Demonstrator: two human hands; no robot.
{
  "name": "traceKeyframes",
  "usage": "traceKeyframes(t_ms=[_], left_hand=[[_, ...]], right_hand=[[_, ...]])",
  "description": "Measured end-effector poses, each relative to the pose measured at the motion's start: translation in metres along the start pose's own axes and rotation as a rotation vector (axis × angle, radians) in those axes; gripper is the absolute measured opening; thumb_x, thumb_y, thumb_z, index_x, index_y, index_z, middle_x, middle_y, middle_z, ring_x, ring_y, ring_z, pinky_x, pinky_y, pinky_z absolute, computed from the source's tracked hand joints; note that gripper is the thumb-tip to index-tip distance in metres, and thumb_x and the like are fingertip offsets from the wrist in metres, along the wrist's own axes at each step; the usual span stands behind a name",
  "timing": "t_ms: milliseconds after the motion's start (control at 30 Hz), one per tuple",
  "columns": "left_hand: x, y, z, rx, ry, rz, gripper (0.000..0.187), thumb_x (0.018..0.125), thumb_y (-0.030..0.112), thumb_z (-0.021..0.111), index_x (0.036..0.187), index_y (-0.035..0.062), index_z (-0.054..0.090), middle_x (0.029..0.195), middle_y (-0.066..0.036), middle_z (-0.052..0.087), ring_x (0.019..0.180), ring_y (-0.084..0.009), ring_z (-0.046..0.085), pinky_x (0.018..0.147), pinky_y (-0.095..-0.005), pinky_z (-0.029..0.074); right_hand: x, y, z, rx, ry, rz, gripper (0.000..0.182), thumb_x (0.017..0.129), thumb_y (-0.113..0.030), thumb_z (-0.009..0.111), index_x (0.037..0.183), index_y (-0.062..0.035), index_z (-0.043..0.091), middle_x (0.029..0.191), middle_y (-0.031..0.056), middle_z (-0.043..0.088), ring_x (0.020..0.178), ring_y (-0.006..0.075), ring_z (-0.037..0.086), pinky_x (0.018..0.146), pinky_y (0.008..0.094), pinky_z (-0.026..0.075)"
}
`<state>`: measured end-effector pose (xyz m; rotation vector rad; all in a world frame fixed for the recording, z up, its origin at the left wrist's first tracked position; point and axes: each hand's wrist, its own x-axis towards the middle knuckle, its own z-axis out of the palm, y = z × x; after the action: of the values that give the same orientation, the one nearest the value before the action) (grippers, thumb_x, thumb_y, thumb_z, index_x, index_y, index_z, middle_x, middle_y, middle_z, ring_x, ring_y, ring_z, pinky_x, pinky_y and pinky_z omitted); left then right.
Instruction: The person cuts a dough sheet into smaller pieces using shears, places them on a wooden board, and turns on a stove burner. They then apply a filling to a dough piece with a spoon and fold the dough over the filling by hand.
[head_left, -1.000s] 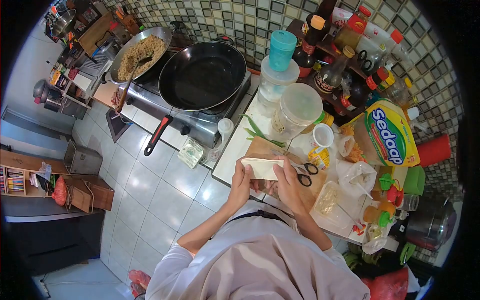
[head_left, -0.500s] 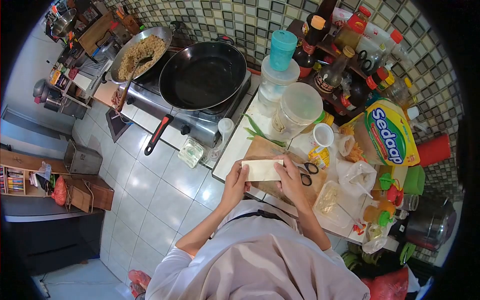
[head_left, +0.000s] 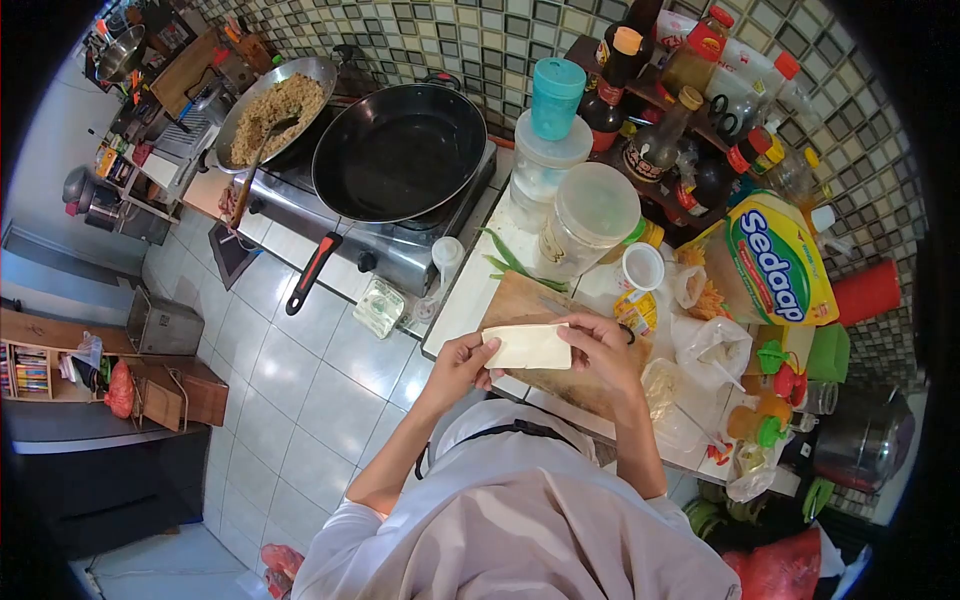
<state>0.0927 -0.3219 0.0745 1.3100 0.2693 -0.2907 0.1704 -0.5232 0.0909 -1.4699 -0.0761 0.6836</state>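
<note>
A flat cream-coloured rectangular piece, which looks like folded pastry wrappers (head_left: pixel 530 347), is held level in front of me over the near edge of the wooden cutting board (head_left: pixel 522 296). My left hand (head_left: pixel 462 372) pinches its left end, thumb on top and fingers beneath. At the right end, my right hand (head_left: pixel 604 354) grips the upper corner between thumb and fingers. Scissors (head_left: pixel 629 334) lie on the board, mostly hidden behind the right hand. Just right of the board sits a clear plastic tub (head_left: pixel 690 428) with pale yellowish contents.
A black frying pan (head_left: pixel 398 150) and a wok of fried rice (head_left: pixel 285 100) rest on the stove (head_left: pixel 400 245). Beyond the board are green leaves (head_left: pixel 505 258) and lidded plastic jars (head_left: pixel 594 210). Bottles (head_left: pixel 655 150) crowd the back right, near a yellow Sedaap bag (head_left: pixel 775 262).
My right hand has shifted its grip to the wrappers' upper right corner and moved right, covering more of the scissors. The wrappers appear slightly tilted; the view has shifted a little.
</note>
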Motion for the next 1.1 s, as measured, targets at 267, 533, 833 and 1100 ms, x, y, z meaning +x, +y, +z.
traceKeyframes(t_ms=[267, 533, 833, 1100], left_hand=[[-0.001, -0.001, 0.003, 0.035, 0.005, 0.028, 0.031, 0.09, 0.027, 0.045, 0.091, -0.0019, 0.057, 0.059, -0.001, 0.055, 0.042, -0.004, 0.044, 0.043, -0.0169, 0.039], [-0.001, -0.02, -0.019, 0.194, 0.212, 0.059, 0.028, 0.089, 0.023, 0.047, 0.091, -0.0028, 0.057, 0.058, -0.003, 0.055, 0.04, -0.0043, 0.044, 0.038, -0.0182, 0.038], [-0.01, -0.008, -0.024, 0.369, 0.338, 0.024, 0.03, 0.089, 0.023, 0.046, 0.098, -0.0038, 0.057, 0.058, -0.005, 0.057, 0.04, -0.0045, 0.045, 0.035, -0.0197, 0.039], [-0.01, -0.019, -0.033, 0.052, 0.26, -0.028, 0.032, 0.089, 0.026, 0.046, 0.096, -0.0033, 0.057, 0.061, -0.004, 0.057, 0.037, -0.0034, 0.037, 0.035, -0.019, 0.038]], right_hand=[[-0.007, -0.003, -0.004, 0.024, -0.059, -0.01, 0.02, 0.081, -0.015, 0.058, 0.095, -0.0022, 0.061, 0.07, 0.0004, 0.057, 0.055, 0.0048, 0.049, 0.048, 0.0185, 0.038], [-0.034, -0.002, -0.041, -1.005, 0.355, -0.438, 0.023, 0.07, -0.011, 0.063, 0.091, -0.0046, 0.055, 0.079, 0.0099, 0.056, 0.069, 0.0256, 0.055, 0.062, 0.0343, 0.043], [-0.038, 0.007, -0.047, -1.028, 0.361, -0.201, 0.032, 0.063, -0.011, 0.066, 0.092, -0.0064, 0.052, 0.081, 0.0103, 0.054, 0.075, 0.0282, 0.053, 0.065, 0.0373, 0.042], [-0.049, -0.015, -0.047, -0.915, -0.057, 0.072, 0.043, 0.063, -0.01, 0.067, 0.104, -0.0074, 0.054, 0.069, 0.0044, 0.055, 0.06, 0.017, 0.056, 0.055, 0.0296, 0.042]])
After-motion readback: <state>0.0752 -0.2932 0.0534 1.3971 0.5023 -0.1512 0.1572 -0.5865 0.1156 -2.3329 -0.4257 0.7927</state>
